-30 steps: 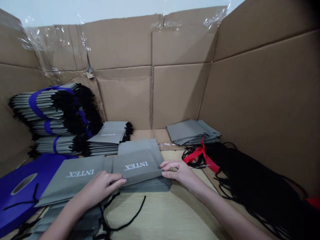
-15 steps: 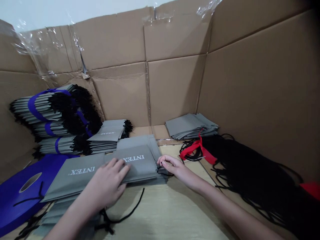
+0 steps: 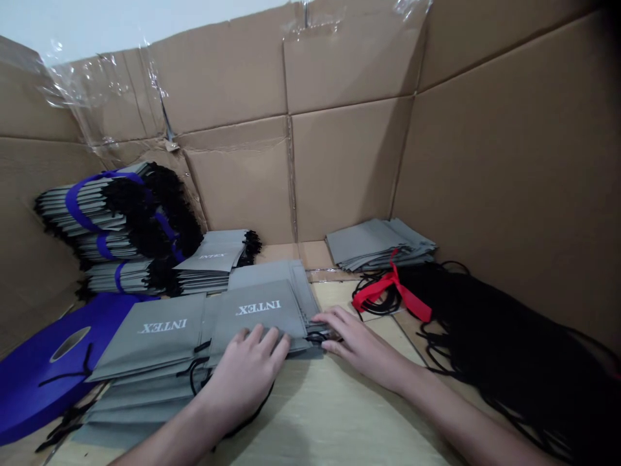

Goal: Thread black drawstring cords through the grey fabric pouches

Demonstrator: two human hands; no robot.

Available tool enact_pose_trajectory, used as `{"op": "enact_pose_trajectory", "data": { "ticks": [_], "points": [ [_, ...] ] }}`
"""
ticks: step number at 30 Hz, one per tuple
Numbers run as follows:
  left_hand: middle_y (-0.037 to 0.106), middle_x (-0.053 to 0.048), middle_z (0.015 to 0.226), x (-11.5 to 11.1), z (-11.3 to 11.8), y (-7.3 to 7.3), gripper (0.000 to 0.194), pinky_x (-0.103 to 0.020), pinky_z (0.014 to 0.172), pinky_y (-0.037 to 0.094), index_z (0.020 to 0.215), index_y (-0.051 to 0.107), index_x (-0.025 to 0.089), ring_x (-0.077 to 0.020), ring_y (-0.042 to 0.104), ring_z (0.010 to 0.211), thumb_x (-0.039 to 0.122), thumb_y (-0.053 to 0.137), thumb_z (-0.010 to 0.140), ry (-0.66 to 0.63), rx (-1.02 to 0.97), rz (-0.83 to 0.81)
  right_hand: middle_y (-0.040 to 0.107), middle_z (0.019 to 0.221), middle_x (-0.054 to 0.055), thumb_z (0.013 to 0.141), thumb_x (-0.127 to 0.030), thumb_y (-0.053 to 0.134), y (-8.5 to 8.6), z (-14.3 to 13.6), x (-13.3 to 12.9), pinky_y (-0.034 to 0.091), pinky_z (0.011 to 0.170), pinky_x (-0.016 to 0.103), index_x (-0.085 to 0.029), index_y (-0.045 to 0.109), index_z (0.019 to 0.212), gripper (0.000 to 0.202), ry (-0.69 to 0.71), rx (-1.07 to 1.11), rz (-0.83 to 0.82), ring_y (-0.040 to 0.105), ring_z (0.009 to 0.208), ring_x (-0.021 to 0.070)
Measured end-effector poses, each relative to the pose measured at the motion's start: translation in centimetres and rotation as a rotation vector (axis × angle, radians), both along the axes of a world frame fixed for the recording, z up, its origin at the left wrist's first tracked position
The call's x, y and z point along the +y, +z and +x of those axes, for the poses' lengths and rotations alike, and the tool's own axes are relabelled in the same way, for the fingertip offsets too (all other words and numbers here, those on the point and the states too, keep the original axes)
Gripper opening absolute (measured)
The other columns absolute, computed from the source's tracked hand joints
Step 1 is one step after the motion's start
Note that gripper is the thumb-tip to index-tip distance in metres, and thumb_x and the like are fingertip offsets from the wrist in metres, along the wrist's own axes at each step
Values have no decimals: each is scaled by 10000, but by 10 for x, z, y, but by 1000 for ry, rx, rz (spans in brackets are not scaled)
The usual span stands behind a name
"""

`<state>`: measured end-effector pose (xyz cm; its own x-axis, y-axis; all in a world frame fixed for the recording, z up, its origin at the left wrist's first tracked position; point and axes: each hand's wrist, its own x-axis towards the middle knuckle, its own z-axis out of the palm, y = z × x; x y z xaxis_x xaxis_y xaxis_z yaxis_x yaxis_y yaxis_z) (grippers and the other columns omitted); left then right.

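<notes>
My left hand (image 3: 252, 366) lies flat, fingers extended, on the lower edge of a grey drawstring pouch (image 3: 262, 309) with upside-down white INTEX lettering. My right hand (image 3: 356, 343) is at that pouch's right edge, thumb and fingers apart around a black cord (image 3: 317, 336); no firm grip on it shows. More grey pouches lie beneath and behind this one. To the left, touching it, rests another lettered grey pouch (image 3: 155, 333) on a loose pile of pouches (image 3: 140, 401). Black cord ends show beside my left wrist.
A blue ribbon roll (image 3: 29, 369) lies at left, before strapped pouch bundles (image 3: 101, 213). Behind stand a corded pouch stack (image 3: 213, 255) and a grey pouch stack (image 3: 373, 243). A red tie (image 3: 388, 291) and long black cords (image 3: 485, 336) lie right. Cardboard walls (image 3: 349, 162) enclose the table.
My left hand has slid right along the pouch's lower edge. My right hand's fingers have gone from a pinch at the cord to spread apart. The view has shifted slightly.
</notes>
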<state>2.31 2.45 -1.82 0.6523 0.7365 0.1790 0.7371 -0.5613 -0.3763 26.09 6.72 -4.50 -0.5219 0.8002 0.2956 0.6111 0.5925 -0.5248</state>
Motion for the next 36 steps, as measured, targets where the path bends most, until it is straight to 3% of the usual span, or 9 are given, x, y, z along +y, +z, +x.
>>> {"op": "enact_pose_trajectory", "data": {
  "ticks": [4, 10, 17, 22, 26, 29, 32, 36],
  "points": [
    [582, -77, 1026, 2, 7, -1, 324, -319, 671, 509, 1239, 427, 184, -224, 543, 887, 182, 373, 920, 0, 27, 1, 550, 1024, 59, 896, -196, 459, -4, -3, 1, 448, 835, 300, -241, 570, 1132, 264, 15, 25, 54, 545, 945, 173],
    [580, -94, 1070, 2, 3, 1, 421, -300, 635, 514, 1299, 361, 162, -226, 542, 899, 109, 392, 882, -68, 28, 12, 630, 884, 51, 904, -156, 441, 5, -2, -6, 429, 774, 347, -240, 630, 1082, 273, -14, -42, 259, 536, 853, 195],
    [605, -71, 918, 6, -4, -4, 335, -284, 575, 468, 1216, 427, 167, -219, 546, 808, 119, 349, 893, -36, -112, 80, 659, 805, 40, 881, -89, 397, 12, -1, -14, 428, 688, 313, -207, 636, 1074, 329, -74, 57, 384, 527, 728, 179],
    [602, -58, 932, 10, -5, -2, 348, -280, 625, 440, 1144, 467, 199, -206, 545, 837, 62, 333, 854, 13, -349, -21, 669, 821, 39, 855, -50, 391, 17, 2, -16, 436, 669, 313, -202, 625, 1105, 374, -92, 49, 439, 518, 709, 175],
    [603, -36, 849, 9, -3, 8, 201, -280, 669, 426, 947, 527, 198, -183, 545, 795, 178, 331, 914, 15, -552, -132, 663, 790, 38, 853, -54, 396, 15, -3, -19, 451, 678, 329, -216, 575, 1208, 430, -56, -32, 480, 525, 697, 178],
    [605, -18, 741, 11, -4, 12, 219, -265, 610, 403, 823, 545, 190, -166, 554, 690, 332, 405, 916, 11, -586, -151, 660, 782, 39, 865, -75, 416, 11, -7, -21, 464, 660, 309, -221, 570, 1214, 408, -28, -9, 509, 543, 697, 172],
    [629, -17, 729, 12, -9, 13, 290, -252, 592, 394, 821, 573, 183, -159, 570, 660, 451, 475, 878, -17, -615, -154, 656, 771, 36, 886, -111, 444, 9, -6, -22, 474, 621, 271, -216, 583, 1181, 343, 14, 73, 505, 554, 686, 160],
    [621, -19, 719, 13, -14, 15, 311, -234, 595, 387, 877, 613, 185, -142, 561, 655, 408, 402, 923, -87, -660, -188, 649, 750, 21, 891, -104, 433, 10, -5, -25, 491, 611, 239, -241, 578, 1173, 345, 25, 118, 393, 589, 696, 144]
  ]
}}
